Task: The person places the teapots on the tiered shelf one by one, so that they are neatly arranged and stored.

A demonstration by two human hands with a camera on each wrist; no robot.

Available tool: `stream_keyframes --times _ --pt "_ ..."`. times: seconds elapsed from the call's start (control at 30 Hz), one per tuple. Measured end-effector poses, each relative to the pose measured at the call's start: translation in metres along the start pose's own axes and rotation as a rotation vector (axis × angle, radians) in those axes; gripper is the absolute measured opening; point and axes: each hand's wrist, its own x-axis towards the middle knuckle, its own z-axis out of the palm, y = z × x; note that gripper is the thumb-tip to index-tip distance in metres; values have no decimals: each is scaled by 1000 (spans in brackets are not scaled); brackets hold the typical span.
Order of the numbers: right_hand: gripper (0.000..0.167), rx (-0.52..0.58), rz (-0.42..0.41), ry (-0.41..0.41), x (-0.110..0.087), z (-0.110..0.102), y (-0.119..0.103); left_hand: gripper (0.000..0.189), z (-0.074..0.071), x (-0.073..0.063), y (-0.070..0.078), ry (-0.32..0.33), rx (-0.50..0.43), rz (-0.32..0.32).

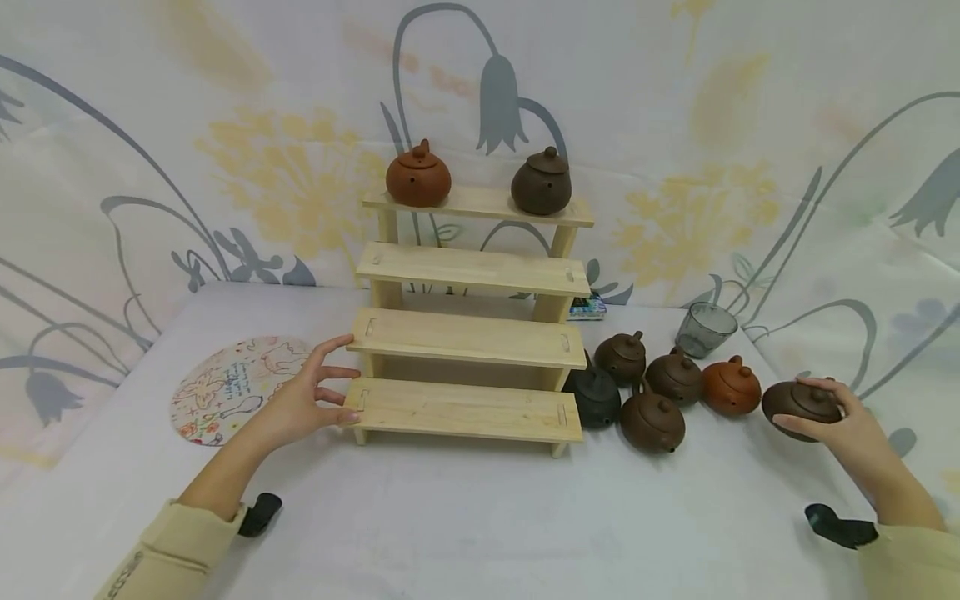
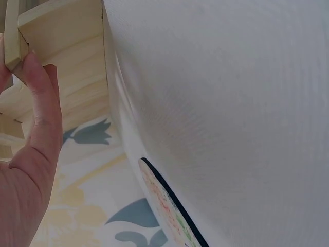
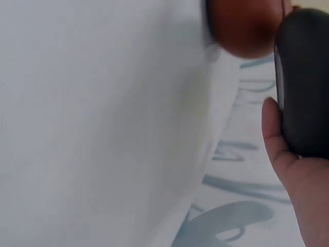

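Note:
A stepped wooden display stand [image 1: 465,408] stands mid-table. My left hand [image 1: 307,398] grips its left side, fingers spread over the ends of the two lower boards; in the left wrist view the thumb [image 2: 43,103] presses against a board's end. At the far right, my right hand [image 1: 847,421] holds a dark brown teapot [image 1: 798,402] between thumb and fingers. The right wrist view shows this teapot [image 3: 306,87] raised off the white cloth, beside an orange-brown teapot [image 3: 247,25]. Another orange-brown teapot [image 1: 418,177] and a dark teapot [image 1: 542,183] sit on the top board.
Right of the stand cluster a black teapot [image 1: 592,396], several brown teapots [image 1: 652,421] and an orange-brown teapot [image 1: 731,387]. Behind them are a clear glass [image 1: 705,329] and a small blue box [image 1: 587,308]. A round patterned mat [image 1: 225,400] lies at left.

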Motion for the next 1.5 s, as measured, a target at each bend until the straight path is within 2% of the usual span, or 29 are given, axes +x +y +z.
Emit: stream_keyframes --times 0.2,0.5,0.73,0.9,1.13,1.3,1.5 --pt "70 70 -49 81 -5 0 -25 100 0 -1 0 0 -6 10" --pt "71 13 -151 64 -10 10 -70 101 0 -2 1 -4 -13 -3" --pt "74 -43 -206 92 -12 20 -104 100 1 -1 0 -10 -11 12" --pt "74 -34 -277 110 -12 28 -130 100 2 1 0 -9 -11 18" --pt "75 13 -309 68 -14 41 -165 100 1 1 1 -9 -7 9" --pt "74 21 -392 76 -13 52 -185 100 0 0 1 -8 7 6" --pt "75 54 -467 27 -14 64 -209 101 -1 -1 1 -7 2 5"
